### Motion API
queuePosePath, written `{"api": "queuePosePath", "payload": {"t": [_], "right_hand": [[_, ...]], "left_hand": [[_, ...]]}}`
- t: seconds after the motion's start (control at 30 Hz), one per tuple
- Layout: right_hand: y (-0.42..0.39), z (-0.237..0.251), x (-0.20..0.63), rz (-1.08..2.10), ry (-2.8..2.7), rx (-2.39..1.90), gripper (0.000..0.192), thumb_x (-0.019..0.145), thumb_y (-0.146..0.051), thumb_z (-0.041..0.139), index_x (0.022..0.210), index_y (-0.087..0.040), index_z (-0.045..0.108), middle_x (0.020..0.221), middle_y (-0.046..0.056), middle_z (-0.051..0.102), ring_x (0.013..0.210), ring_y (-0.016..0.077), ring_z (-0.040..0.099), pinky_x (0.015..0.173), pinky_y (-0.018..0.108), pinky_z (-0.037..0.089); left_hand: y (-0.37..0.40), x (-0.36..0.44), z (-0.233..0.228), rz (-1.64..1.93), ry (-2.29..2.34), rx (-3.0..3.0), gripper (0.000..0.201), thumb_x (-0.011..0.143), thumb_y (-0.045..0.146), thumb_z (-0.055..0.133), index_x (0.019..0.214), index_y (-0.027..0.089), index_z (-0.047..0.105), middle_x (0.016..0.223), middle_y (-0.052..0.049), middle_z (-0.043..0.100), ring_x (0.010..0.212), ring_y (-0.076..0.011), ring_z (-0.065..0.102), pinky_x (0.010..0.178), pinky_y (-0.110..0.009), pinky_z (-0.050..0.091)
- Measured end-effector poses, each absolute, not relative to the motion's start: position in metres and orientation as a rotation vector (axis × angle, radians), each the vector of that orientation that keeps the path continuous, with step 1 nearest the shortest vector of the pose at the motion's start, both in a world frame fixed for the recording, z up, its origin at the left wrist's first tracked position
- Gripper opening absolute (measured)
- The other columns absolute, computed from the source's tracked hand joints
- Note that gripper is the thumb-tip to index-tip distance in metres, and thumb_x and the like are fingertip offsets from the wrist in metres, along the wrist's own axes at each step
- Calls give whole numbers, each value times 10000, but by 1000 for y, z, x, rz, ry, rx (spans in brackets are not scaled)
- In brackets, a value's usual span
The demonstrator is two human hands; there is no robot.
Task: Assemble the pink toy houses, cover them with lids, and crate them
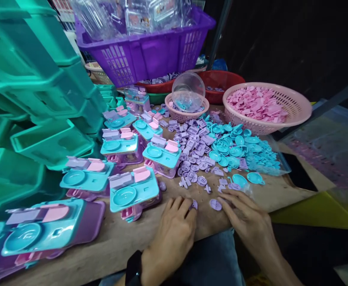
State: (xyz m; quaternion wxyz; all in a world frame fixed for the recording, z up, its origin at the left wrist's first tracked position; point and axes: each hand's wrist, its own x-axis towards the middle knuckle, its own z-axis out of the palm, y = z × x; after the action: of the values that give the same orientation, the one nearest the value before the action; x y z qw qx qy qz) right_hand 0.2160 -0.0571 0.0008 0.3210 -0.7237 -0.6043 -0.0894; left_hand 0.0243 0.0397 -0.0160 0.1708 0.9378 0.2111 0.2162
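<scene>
My left hand (175, 226), with a dark watch on the wrist, rests near the table's front edge. Its fingers are curled and closed on a small purple round piece (194, 204), partly hidden by the thumb and index finger. To the right, my right hand (248, 216) lies low over the table with its fingers stretched out and apart. A flat purple disc (215, 204) with a raised cross lies just left of its thumb. Just beyond those fingers are a purple oval piece (234, 186) and a turquoise pan-shaped piece (239, 180).
Assembled toy kitchen units (135, 190) stand in rows on the left, beside stacked green bins (51, 143). Loose purple parts (193, 139) and turquoise parts (236, 145) are heaped ahead. Behind are a pink basket (296, 103) and a purple crate (152, 55).
</scene>
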Motion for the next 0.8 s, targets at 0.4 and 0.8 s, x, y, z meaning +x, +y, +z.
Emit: {"api": "queuePosePath", "payload": {"t": [0.4, 0.8], "right_hand": [[-21, -14, 241, 69, -1634, -2102, 509, 935, -615, 441, 921, -255, 800, 1016, 86, 796, 959, 352, 752, 790, 537, 610], [-37, 11, 236, 51, -1494, -2223, 755, 787, -921, 402, 945, -290, 784, 875, 86, 791, 762, 373, 732, 637, 500, 555]], "left_hand": [[58, 56, 22, 634, -51, 2892, 174, 933, 103, 604, 825, 153, 732, 855, -76, 712, 815, -215, 657, 669, -343, 491], [27, 75, 4, 665, -871, 2991, 456, 948, 97, 457, 765, 308, 817, 867, -65, 786, 754, -188, 743, 568, -327, 368]]}}
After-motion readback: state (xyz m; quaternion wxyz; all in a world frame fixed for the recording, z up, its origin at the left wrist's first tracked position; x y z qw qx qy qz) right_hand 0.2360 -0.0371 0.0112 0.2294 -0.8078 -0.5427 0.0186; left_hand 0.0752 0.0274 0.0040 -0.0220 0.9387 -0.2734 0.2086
